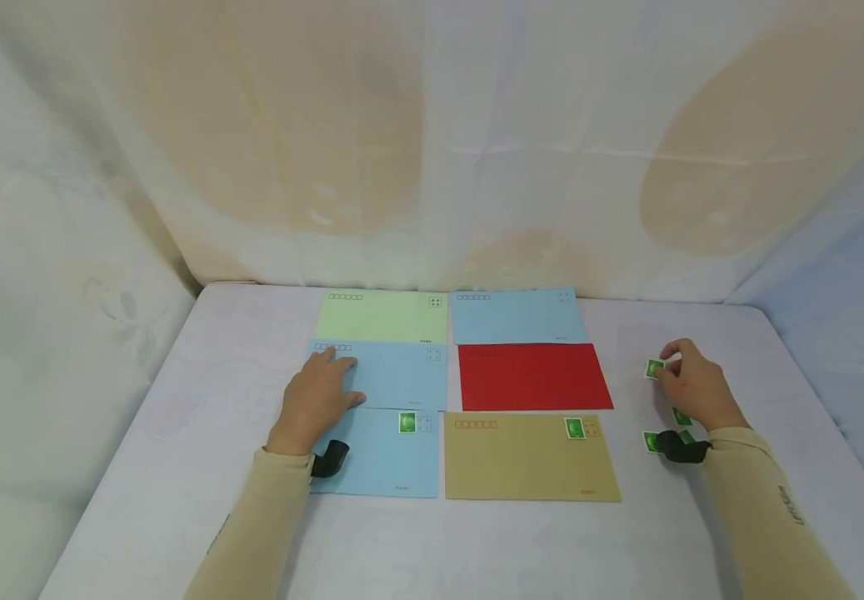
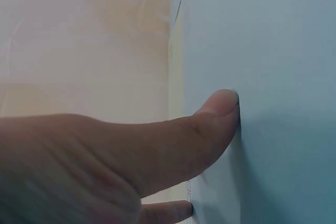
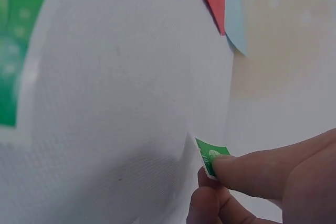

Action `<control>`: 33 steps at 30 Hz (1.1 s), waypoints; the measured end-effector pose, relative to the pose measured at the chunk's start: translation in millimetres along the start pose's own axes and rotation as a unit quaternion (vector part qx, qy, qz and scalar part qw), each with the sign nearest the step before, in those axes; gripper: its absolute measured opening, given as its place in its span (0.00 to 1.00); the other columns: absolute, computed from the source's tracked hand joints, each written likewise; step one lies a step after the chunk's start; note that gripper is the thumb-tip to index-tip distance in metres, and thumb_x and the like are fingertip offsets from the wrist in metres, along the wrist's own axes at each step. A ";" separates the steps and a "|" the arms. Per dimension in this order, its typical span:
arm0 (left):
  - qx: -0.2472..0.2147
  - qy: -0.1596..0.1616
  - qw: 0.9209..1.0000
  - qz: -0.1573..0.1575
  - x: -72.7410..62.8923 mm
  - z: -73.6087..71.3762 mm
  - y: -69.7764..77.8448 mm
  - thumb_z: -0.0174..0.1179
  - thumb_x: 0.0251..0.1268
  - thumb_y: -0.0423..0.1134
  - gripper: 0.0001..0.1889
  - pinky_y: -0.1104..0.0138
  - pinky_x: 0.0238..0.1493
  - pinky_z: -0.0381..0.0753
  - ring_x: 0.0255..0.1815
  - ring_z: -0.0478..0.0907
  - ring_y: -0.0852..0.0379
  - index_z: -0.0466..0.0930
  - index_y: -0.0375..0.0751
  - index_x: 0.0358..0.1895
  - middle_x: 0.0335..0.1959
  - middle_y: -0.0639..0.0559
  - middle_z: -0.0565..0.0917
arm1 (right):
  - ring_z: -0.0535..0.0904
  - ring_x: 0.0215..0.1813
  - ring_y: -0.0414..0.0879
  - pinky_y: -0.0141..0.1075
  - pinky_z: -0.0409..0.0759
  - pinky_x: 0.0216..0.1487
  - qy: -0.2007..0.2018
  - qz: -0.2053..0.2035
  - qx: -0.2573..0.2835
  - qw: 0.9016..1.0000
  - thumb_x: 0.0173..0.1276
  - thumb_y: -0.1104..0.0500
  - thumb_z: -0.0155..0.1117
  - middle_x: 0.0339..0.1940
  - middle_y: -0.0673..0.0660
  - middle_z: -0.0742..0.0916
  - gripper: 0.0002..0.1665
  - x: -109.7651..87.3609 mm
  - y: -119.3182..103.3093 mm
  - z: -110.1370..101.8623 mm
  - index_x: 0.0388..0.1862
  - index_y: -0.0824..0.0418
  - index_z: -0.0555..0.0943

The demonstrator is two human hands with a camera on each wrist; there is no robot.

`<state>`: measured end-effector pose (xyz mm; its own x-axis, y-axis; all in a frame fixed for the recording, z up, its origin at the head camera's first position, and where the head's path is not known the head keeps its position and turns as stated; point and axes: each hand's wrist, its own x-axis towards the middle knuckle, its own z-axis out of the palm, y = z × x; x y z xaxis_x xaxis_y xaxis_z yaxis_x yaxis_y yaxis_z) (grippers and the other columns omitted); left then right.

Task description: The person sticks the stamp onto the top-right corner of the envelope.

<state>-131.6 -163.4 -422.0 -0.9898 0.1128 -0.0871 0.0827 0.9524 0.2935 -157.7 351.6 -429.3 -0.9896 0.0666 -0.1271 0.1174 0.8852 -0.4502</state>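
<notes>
My left hand (image 1: 315, 408) rests on the middle blue envelope (image 1: 394, 379) of the left column, fingers spread and fingertips near its printed boxes. The thumb (image 2: 218, 106) touches the paper in the left wrist view. Over at the right side of the table, my right hand (image 1: 701, 392) pinches a green stamp with a white border (image 3: 210, 153) between thumb and fingers, just above the white cloth. Several more green stamps (image 1: 651, 442) lie below that hand, partly hidden by the black wrist camera (image 1: 681, 447).
Around the blue envelope lie a pale green one (image 1: 382, 318), a red one (image 1: 535, 379), a tan one (image 1: 525, 462) and two more blue ones. The tan and the front blue envelope (image 1: 372, 462) each bear a green stamp. Fabric curtains (image 1: 432, 167) border the table.
</notes>
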 end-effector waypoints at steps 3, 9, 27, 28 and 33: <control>0.002 0.001 1.000 0.000 0.3 0.8 -0.3 0.75 0.57 0.44 0.32 0.40 0.65 0.70 0.70 0.64 0.25 0.79 0.33 0.63 0.69 0.26 0.69 | 0.79 0.39 0.62 0.44 0.78 0.33 0.002 -0.005 0.000 1.000 0.75 0.61 0.52 0.47 0.77 0.81 0.17 -0.5 -1.4 -1.0 0.55 0.71 0.67; 0.008 -0.004 1.000 -0.001 1.3 1.8 -0.6 0.74 0.58 0.45 0.31 0.39 0.64 0.70 0.70 0.64 0.25 0.78 0.34 0.64 0.70 0.26 0.68 | 0.79 0.43 0.65 0.52 0.81 0.38 0.020 -0.011 0.002 1.000 0.75 0.60 0.54 0.48 0.77 0.81 0.19 -2.4 -8.3 -0.2 0.55 0.74 0.70; 0.013 -0.010 1.000 0.001 0.4 0.6 0.4 0.74 0.58 0.44 0.32 0.40 0.66 0.69 0.71 0.63 0.25 0.78 0.33 0.64 0.70 0.26 0.68 | 0.81 0.43 0.64 0.50 0.83 0.36 0.081 -0.067 0.029 0.994 0.74 0.59 0.58 0.45 0.74 0.84 0.18 -10.6 -32.9 4.4 0.54 0.72 0.75; 0.013 -0.010 1.000 0.000 0.4 0.4 0.4 0.74 0.58 0.45 0.32 0.40 0.66 0.69 0.71 0.63 0.25 0.78 0.33 0.64 0.70 0.26 0.68 | 0.82 0.43 0.63 0.48 0.82 0.35 0.084 -0.070 0.031 0.993 0.74 0.59 0.59 0.44 0.73 0.84 0.17 -11.0 -34.4 4.6 0.54 0.71 0.75; 0.015 -0.011 1.000 -0.002 0.9 0.8 0.7 0.74 0.58 0.45 0.32 0.40 0.67 0.68 0.71 0.63 0.26 0.78 0.33 0.64 0.70 0.26 0.68 | 0.81 0.42 0.62 0.39 0.78 0.32 0.090 -0.075 0.042 0.992 0.75 0.60 0.60 0.44 0.72 0.85 0.16 -13.1 -42.1 6.7 0.54 0.70 0.75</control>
<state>-132.3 -162.4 -422.6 -0.9874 0.1149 -0.1087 0.0828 0.9610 0.2638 -149.1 310.4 -414.5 -0.9943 0.0250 0.1038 -0.0335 0.8502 -0.5253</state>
